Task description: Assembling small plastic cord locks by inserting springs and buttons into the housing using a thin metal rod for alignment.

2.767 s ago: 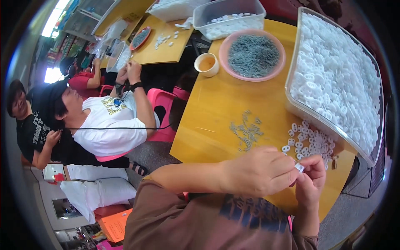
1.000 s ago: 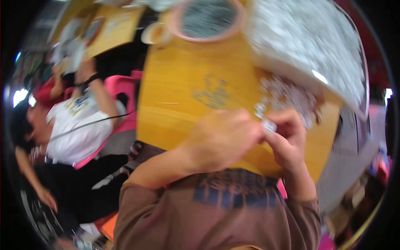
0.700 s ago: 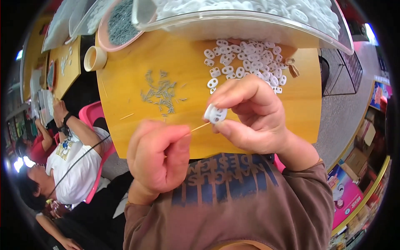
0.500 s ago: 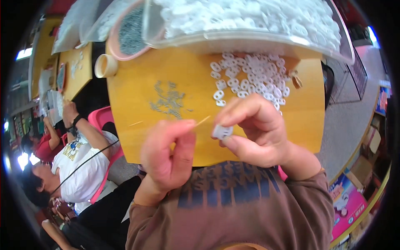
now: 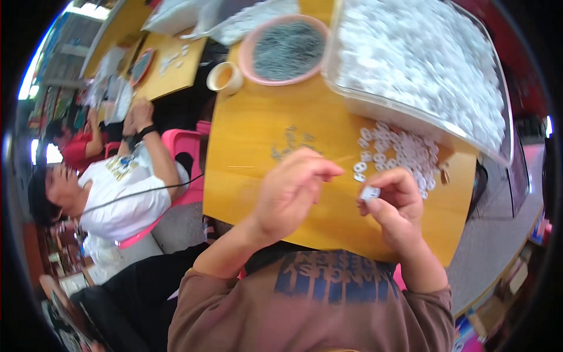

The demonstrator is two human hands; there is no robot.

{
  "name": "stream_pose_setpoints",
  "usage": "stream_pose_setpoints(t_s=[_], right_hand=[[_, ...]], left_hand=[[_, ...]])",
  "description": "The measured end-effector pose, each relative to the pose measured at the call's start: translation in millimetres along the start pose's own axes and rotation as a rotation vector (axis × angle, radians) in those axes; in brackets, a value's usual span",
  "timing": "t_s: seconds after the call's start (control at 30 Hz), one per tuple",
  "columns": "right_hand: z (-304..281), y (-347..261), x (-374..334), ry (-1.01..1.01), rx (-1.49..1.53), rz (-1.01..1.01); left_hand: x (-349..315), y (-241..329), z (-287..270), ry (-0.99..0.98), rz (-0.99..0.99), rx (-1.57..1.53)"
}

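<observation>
My right hand (image 5: 399, 202) pinches a small white plastic two-hole piece (image 5: 369, 193) between thumb and fingertips above the front right of the table. Left of it, my left hand (image 5: 296, 196) is closed with thumb and index finger together; the wooden toothpick seen there earlier is now only a faint line at the fingertips. Small grey metal pins (image 5: 282, 151) lie in a loose pile behind my left hand, which covers part of them. Many similar white pieces (image 5: 404, 154) are heaped beyond my right hand. A second toothpick (image 5: 240, 167) rests on the left of the table.
A big clear bin (image 5: 404, 108) full of white pieces stands at the back right. Beside it sit a pink bowl (image 5: 246, 64) of grey pins and a cream cup (image 5: 233, 83). A small brown object (image 5: 445, 174) lies near the right edge. Another person (image 5: 126, 193) sits at left.
The view has swung, so the table sits farther right and more of the bin and bowl shows. My hands have moved farther apart, the left drawing away from the white piece.
</observation>
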State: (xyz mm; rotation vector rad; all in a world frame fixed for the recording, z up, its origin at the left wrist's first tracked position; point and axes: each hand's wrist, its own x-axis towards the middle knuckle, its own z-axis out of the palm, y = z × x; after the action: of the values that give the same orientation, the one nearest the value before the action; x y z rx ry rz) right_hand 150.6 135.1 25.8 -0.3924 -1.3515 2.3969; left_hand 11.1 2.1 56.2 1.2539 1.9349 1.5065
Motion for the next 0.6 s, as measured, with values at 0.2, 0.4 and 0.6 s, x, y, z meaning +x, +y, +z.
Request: stream_pose_setpoints(t_s=[0.2, 0.4, 0.6], right_hand=[[9.2, 3.9, 0.3, 0.027, -0.062, 0.017], [9.2, 8.1, -3.4, -0.112, -0.16, 0.1], [12.5, 6.5, 0.5, -0.168, -0.162, 0.237]], left_hand=[[-4.3, 7.2, 18.0, -0.005, -0.075, -0.087], [-6.3, 4.5, 10.0, -0.165, -0.05, 0.084], [-12.5, -5.9, 0.4, -0.27, -0.058, 0.048]])
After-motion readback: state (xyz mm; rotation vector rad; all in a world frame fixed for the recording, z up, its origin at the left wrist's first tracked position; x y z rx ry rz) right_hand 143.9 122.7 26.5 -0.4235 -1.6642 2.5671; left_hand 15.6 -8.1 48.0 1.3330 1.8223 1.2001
